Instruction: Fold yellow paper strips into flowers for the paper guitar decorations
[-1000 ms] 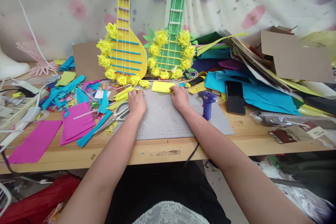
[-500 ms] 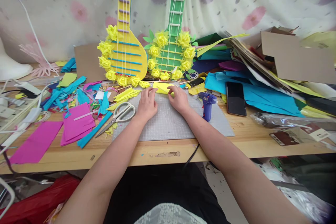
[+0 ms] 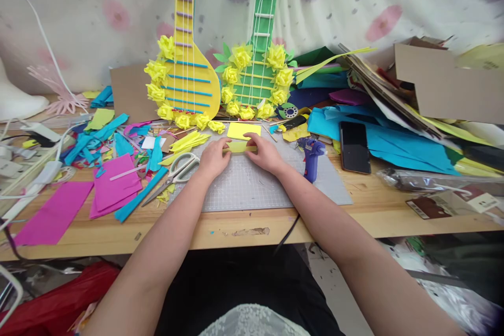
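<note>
Both hands pinch a narrow yellow paper strip [image 3: 239, 147] over the grey cutting mat [image 3: 252, 184] on the worktop [image 3: 366, 210]: the left hand [image 3: 212, 158] has its left end, the right hand [image 3: 264, 153] its right end (fingers closed on it). A yellow sheet [image 3: 244, 129] lies just behind, scissors [image 3: 177, 169] beside the left hand, a glue gun [image 3: 311, 155] to the right.

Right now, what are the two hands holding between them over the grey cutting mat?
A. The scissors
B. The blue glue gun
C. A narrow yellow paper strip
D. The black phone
C. The left hand and right hand pinch the ends of a yellow paper strip above the cutting mat; scissors, glue gun and phone lie untouched.
</note>
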A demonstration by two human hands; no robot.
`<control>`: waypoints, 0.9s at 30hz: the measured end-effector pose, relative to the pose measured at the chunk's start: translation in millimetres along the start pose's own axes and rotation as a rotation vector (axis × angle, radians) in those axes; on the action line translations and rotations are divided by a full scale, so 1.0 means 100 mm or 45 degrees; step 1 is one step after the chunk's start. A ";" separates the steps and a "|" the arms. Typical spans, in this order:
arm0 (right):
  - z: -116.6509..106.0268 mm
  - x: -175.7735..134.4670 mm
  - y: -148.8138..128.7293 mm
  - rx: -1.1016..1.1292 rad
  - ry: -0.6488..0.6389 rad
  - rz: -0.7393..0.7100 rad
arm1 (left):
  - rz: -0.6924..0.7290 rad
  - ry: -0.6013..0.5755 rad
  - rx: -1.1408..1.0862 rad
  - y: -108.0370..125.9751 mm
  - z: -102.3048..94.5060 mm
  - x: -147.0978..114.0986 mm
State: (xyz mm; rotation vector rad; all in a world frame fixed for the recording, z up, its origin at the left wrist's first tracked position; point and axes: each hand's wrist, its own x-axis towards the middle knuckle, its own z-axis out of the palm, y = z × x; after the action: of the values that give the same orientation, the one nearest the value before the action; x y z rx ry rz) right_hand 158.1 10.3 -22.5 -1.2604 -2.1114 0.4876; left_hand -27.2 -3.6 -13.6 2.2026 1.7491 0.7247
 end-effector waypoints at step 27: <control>0.10 0.03 0.06 0.199 0.149 0.378 | -0.231 0.182 -0.195 -0.07 0.06 -0.02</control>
State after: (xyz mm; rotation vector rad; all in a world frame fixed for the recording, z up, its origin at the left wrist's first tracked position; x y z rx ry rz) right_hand 153.8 16.1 -32.1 -1.4795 -1.7616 0.6747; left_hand -29.8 -2.7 -22.3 1.9064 1.8624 0.9573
